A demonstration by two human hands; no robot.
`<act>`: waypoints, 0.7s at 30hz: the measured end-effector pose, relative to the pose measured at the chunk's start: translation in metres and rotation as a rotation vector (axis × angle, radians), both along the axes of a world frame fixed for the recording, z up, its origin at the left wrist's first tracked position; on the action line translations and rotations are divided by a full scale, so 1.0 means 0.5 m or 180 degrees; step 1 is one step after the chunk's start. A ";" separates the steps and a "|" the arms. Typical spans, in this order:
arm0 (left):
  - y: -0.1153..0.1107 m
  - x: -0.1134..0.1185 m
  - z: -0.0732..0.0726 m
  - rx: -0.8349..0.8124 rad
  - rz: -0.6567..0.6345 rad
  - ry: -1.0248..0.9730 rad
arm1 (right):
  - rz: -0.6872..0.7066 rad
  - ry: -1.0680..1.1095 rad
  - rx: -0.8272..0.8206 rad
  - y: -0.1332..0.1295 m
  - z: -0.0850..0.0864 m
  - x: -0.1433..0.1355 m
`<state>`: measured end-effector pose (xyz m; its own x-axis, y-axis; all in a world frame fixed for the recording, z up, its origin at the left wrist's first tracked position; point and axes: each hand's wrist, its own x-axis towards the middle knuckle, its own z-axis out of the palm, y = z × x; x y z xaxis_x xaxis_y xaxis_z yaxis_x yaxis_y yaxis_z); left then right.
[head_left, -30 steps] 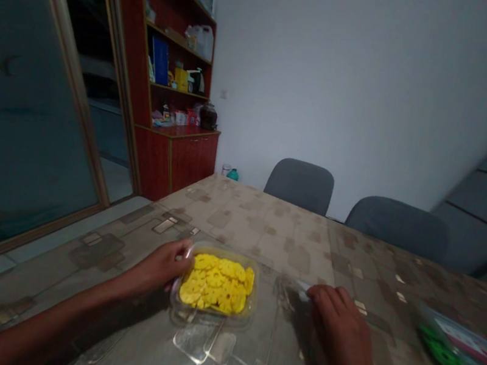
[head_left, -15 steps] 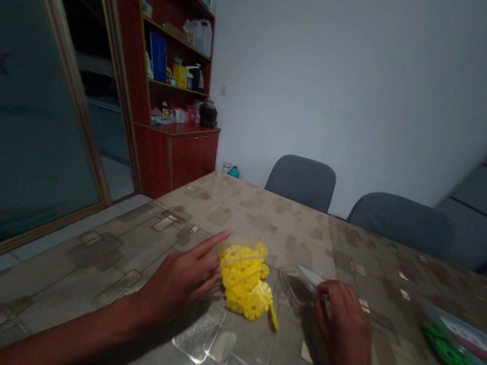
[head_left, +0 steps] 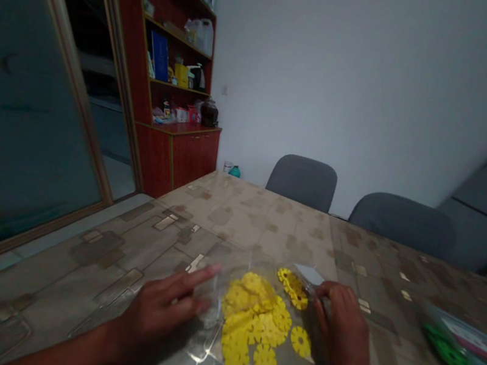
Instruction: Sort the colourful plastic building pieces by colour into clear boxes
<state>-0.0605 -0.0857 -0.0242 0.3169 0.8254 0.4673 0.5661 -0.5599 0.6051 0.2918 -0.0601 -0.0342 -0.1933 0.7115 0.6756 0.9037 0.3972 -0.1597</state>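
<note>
The yellow discs (head_left: 255,326) lie in a loose heap on the worktop (head_left: 264,229), right between the two hands. They are flat, round pieces with notched edges, like little gears. The heap runs in a long line, from a small bunch far from the person and a bit to the right, down to a few single discs close to the person. The left hand (head_left: 163,305) rests on the worktop just beside the left edge of the heap. Its fingers are spread and one finger points out toward the discs, but it pinches nothing. A clear, see-through thing seems to lie under or beside that hand; it is too blurred to tell what it is. The right hand (head_left: 340,327) sits on the right side of the heap, with its fingers curled in. Its fingertips are at the far bunch of discs and at a pale flat piece (head_left: 309,274) there; I cannot tell if it really pinches one of them. One single disc (head_left: 300,341) lies just beside the right hand, so that hand is nearest to it. The middle of the heap is about as near to one hand as the other. Far off on the right lie green and red things (head_left: 452,351), well apart from both hands. Two grey chairs (head_left: 301,182) stand behind the worktop.
</note>
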 end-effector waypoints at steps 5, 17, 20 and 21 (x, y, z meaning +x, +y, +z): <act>0.005 -0.064 0.037 0.0357 0.1051 -0.0252 | -0.0221 0.0602 0.0025 0.009 0.014 0.001; -0.043 -0.200 0.027 -0.1295 0.2427 -0.1773 | -0.0189 0.3321 -0.0849 0.049 0.084 -0.069; -0.060 -0.224 0.007 -0.1703 0.2429 -0.2226 | -0.0013 0.3490 -0.0931 0.057 0.078 -0.075; -0.064 -0.234 0.002 -0.1749 0.2410 -0.2325 | 0.0032 0.3539 -0.0946 0.059 0.076 -0.076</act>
<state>-0.1775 -0.1179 -0.0232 -0.5329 0.8344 -0.1408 0.0623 0.2046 0.9769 0.2539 -0.0304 0.0040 0.3979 0.8731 0.2819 0.2015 0.2166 -0.9552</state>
